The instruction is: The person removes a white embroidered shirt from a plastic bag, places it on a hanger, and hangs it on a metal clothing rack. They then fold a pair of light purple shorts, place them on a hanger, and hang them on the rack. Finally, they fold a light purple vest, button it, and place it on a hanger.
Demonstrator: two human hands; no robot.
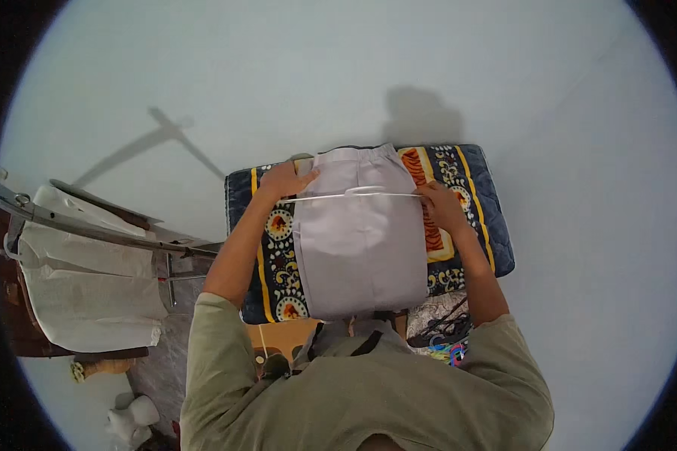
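Observation:
A pale lilac-grey garment (366, 253) with a partly elasticated waistband lies flat on a folded patterned blanket (496, 242). Across its upper part runs a thin white clothes hanger (321, 197), its hook lying over the cloth. My right hand (443, 206) pinches the hanger's right end beside the garment's edge. My left hand (285, 180) rests at the garment's upper left edge, thumb on the cloth near the waistband. Its fingers are largely hidden, and the hanger's left end reaches close to that wrist.
A metal rail (101, 234) at the left carries white garments (90, 282). A pale wall (327, 67) rises behind the blanket. Tangled cords and colourful hangers (451, 346) lie below right. A white mannequin torso (132, 417) stands on the grey floor (169, 361) at lower left.

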